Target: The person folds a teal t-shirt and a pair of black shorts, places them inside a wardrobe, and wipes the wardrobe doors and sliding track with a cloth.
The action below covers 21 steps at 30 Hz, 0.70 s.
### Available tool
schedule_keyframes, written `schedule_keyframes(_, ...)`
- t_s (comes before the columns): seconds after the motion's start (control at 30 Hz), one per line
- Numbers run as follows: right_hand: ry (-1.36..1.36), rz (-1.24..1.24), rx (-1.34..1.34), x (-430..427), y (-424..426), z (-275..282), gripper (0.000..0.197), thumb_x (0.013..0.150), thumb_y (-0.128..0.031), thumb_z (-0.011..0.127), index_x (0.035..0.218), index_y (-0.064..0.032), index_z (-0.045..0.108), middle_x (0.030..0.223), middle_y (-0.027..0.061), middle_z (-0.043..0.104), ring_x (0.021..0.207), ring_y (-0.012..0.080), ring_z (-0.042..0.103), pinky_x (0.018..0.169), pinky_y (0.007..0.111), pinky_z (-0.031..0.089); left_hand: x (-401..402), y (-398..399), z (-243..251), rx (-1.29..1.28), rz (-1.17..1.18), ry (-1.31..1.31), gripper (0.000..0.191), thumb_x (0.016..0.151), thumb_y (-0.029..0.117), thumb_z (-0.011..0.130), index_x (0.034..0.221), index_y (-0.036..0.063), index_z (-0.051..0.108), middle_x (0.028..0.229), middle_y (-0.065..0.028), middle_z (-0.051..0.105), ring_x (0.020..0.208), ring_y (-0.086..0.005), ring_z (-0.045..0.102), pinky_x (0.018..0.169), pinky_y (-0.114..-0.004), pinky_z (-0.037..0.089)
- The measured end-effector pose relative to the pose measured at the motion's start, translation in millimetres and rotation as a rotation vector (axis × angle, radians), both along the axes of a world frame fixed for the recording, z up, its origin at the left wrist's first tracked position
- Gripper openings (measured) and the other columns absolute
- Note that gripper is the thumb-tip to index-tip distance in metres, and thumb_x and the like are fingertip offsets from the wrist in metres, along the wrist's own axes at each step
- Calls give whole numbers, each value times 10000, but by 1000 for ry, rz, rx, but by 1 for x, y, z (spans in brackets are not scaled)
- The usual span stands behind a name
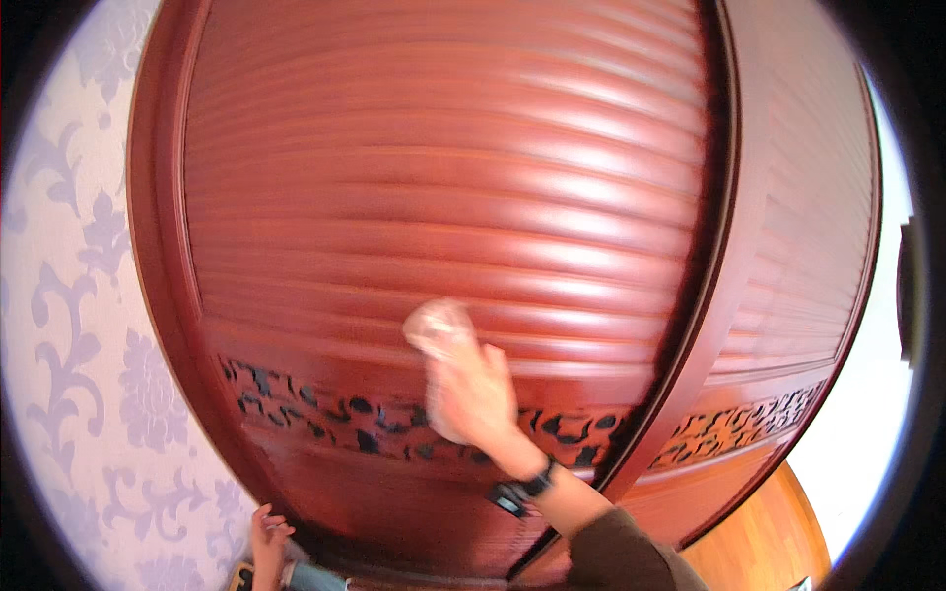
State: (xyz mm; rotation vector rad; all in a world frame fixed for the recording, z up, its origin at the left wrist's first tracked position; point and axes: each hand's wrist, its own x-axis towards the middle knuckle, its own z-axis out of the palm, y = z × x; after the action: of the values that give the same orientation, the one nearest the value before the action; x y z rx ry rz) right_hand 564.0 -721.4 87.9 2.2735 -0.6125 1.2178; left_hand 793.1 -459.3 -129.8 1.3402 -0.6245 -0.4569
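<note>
My right hand [477, 395], with a dark watch on the wrist, holds a crumpled pale cloth [442, 325] against the lower slats of a reddish-brown wooden louvered door [443, 207]. The hand and cloth are blurred. Part of the cloth hangs beside the palm, over a carved openwork band [369, 421] on the door. Low at the left, my left hand [271, 526] is raised near the door's bottom left edge, its fingers slightly curled and nothing seen in them.
Pale wallpaper [66, 295] with a purple floral pattern lies left of the door frame. A second louvered door panel [798, 244] stands at the right, past a dark upright gap. Wooden floor [768, 532] shows at the lower right.
</note>
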Motion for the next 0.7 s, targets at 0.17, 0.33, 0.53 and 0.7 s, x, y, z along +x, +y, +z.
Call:
schedule_keyframes(0.17, -340, -313, -300, -170, -36, 26, 567, 684, 6, 467, 1234, -63, 349, 1224, 202, 367, 1127, 370, 352, 933, 477, 253, 62, -34, 8, -40, 85, -214, 477, 703, -69, 478, 1146, 68, 365, 837, -39, 432, 676, -113, 468, 612, -224, 432)
schedule_keyframes(0.33, -572, -279, -249, -180, -58, 81, 555, 756, -15, 451, 1275, -46, 256, 1303, 208, 217, 1201, 354, 227, 992, 403, 196, 122, -35, 30, 26, 608, -645, 534, 676, -42, 519, 1175, 26, 342, 1061, -136, 391, 971, -248, 419, 858, -323, 348)
schedule_keyframes(0.53, -693, -350, -511, -189, -88, 175, 520, 805, -117, 470, 1269, -37, 249, 1208, 271, 301, 1107, 390, 331, 937, 435, 270, 156, -54, 77, 115, 866, -747, 554, 628, -34, 575, 1138, 19, 365, 1085, -196, 394, 1036, -356, 378, 905, -385, 297)
schedule_keyframes(0.7, -752, -481, -737, -194, -112, 286, 440, 806, -237, 489, 1169, -6, 396, 1152, 243, 393, 1043, 364, 403, 886, 409, 328, 145, -91, 112, 62, 669, -833, 530, 738, 79, 556, 1209, 26, 321, 1061, -224, 400, 990, -371, 406, 868, -388, 334)
